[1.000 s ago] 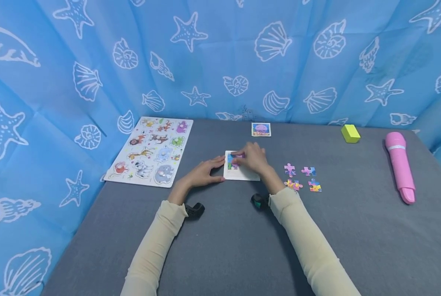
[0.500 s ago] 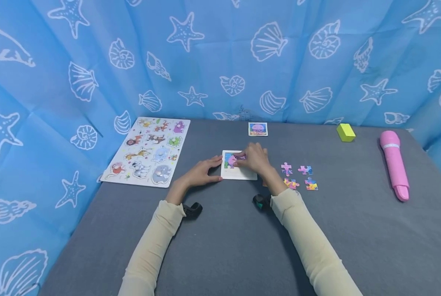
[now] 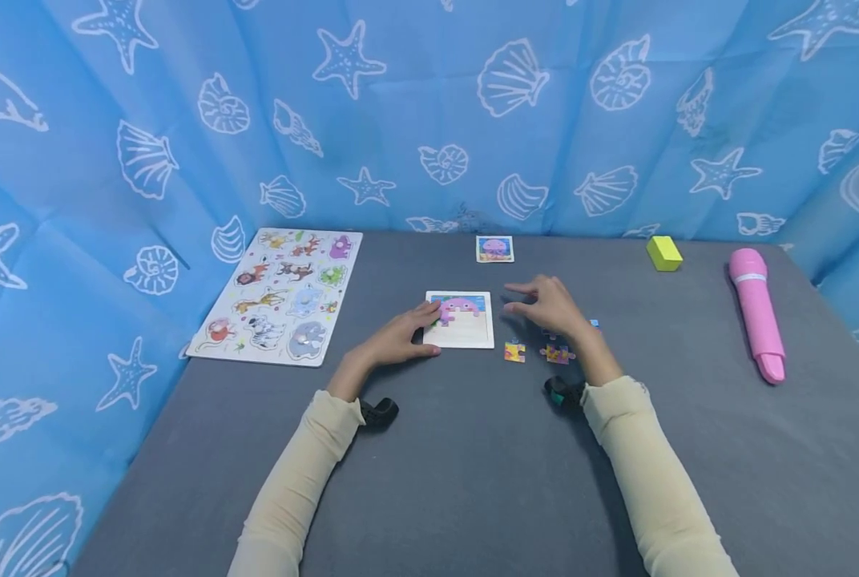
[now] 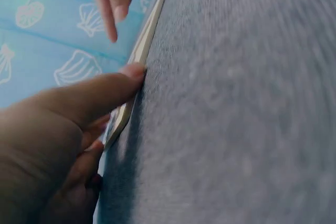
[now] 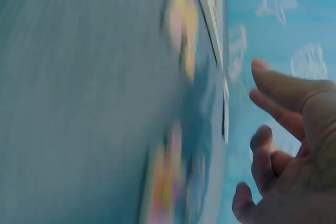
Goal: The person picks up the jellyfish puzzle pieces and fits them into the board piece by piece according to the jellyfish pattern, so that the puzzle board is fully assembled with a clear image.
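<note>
A white-framed jigsaw tray [image 3: 473,342] lies on the table, its upper part filled with pink and blue pieces and its lower part bare. My left hand [image 3: 397,338] rests at the tray's left side, fingers extended onto its left edge and thumb at the lower left corner. To the right of the tray, my right hand [image 3: 554,306] hovers with thumb and index finger apart and nothing between them. Below it lie a yellow jigsaw piece [image 3: 514,352] and several others, including pink and yellow pieces [image 3: 558,354]; the hand partly hides some.
A small jellyfish picture card [image 3: 495,249] lies beyond the tray. An animal puzzle board [image 3: 274,298] is at the left. At the right are a yellow-green block [image 3: 664,253] and a pink toy microphone [image 3: 757,312]. A blue curtain [image 3: 401,112] backs the table.
My right hand has let go of a piece in the tray and moved right, uncovering the pink picture. My left hand has stayed at the tray. The head view has shifted slightly.
</note>
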